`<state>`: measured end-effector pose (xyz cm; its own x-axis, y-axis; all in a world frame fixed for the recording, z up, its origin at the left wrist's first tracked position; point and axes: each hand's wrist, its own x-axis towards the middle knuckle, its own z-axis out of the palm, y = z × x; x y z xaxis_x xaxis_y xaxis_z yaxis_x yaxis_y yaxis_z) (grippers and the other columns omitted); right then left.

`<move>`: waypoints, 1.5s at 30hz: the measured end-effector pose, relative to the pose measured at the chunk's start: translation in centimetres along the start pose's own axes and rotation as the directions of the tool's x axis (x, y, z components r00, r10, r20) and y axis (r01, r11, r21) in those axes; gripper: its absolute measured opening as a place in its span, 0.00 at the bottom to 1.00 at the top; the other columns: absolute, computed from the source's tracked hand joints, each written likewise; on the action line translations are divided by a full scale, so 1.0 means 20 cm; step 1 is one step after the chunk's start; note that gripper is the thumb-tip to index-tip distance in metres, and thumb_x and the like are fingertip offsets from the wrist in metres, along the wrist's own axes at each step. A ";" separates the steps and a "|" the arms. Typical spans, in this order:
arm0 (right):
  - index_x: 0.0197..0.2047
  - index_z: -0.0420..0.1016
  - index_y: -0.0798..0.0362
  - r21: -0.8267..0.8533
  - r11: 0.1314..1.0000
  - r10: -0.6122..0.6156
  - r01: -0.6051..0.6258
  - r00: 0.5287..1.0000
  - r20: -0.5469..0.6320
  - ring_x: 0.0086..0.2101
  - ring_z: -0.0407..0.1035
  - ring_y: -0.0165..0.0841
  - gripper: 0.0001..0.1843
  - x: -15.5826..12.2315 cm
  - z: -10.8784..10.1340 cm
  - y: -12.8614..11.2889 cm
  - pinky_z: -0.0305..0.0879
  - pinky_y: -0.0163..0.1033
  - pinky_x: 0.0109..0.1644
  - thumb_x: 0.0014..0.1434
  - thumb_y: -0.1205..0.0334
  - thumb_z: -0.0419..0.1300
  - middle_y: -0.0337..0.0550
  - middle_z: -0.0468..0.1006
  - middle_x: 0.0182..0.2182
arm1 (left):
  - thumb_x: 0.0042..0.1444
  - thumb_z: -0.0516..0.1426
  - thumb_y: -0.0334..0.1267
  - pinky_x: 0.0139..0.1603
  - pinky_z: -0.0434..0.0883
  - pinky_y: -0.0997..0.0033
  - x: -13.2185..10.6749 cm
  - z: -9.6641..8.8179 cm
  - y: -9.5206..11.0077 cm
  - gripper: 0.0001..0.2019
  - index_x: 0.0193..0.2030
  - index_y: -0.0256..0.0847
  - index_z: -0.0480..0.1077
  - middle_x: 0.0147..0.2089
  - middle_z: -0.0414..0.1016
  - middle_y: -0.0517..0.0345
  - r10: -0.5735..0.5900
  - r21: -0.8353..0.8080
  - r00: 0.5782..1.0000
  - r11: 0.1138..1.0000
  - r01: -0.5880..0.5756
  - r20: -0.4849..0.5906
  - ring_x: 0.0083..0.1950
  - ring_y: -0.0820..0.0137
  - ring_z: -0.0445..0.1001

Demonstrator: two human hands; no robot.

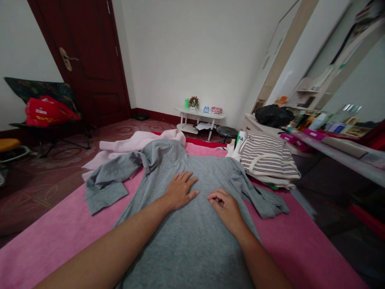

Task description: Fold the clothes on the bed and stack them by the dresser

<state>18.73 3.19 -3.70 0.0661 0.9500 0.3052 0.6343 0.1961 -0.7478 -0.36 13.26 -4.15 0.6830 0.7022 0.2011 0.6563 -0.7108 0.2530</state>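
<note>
A grey long-sleeved top [183, 241] lies spread over the pink cover, its neckline at the far end. Its left sleeve [111, 176] is bent and rumpled, while the right one [264, 200] slants out to the side. My left hand [180, 190] rests flat on the chest of the top with its fingers spread. Just right of it, my right hand [225, 206] is over the same fabric, fingers curled in toward the thumb and nothing visible between them. Whether its fingertips touch the cloth, I cannot tell.
Beyond the top lies a pale pink garment [129, 142]. Folded clothes, a striped one [267, 156] uppermost, are stacked at the right. The pink cover [72, 220] spreads beneath. A cluttered dresser [337, 136] stands right; a chair with a red bag [49, 110] is left.
</note>
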 end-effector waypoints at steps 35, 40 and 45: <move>0.33 0.77 0.52 0.049 0.998 0.030 -0.031 0.999 0.017 0.31 0.65 0.31 0.09 0.00 -0.01 0.00 0.58 0.35 0.34 0.54 0.67 0.54 0.41 0.73 0.32 | 0.63 0.45 0.57 0.68 0.48 0.49 0.02 0.02 0.00 0.28 0.64 0.48 0.59 0.69 0.54 0.51 -0.002 0.011 0.999 1.000 0.002 -0.039 0.70 0.55 0.50; 0.33 0.77 0.53 0.065 0.997 0.036 -0.037 0.999 0.020 0.31 0.65 0.30 0.09 0.00 -0.02 0.00 0.58 0.35 0.34 0.55 0.67 0.54 0.40 0.73 0.32 | 0.63 0.45 0.57 0.68 0.48 0.49 0.03 0.03 0.00 0.27 0.64 0.48 0.60 0.69 0.55 0.50 0.004 0.017 0.999 1.000 -0.004 -0.045 0.70 0.55 0.51; 0.33 0.77 0.52 0.068 0.997 0.036 -0.037 0.999 0.025 0.31 0.65 0.30 0.09 0.01 -0.01 0.00 0.57 0.35 0.34 0.55 0.66 0.55 0.40 0.73 0.32 | 0.63 0.45 0.56 0.68 0.48 0.48 0.03 0.03 -0.01 0.27 0.64 0.47 0.60 0.69 0.54 0.50 0.001 0.017 0.999 1.000 0.000 -0.044 0.70 0.55 0.50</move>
<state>18.97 3.25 -3.52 0.0692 0.9622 0.2633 0.5777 0.1765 -0.7969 0.18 13.75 -4.64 0.6686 0.7030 0.2426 0.6617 -0.7112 0.2373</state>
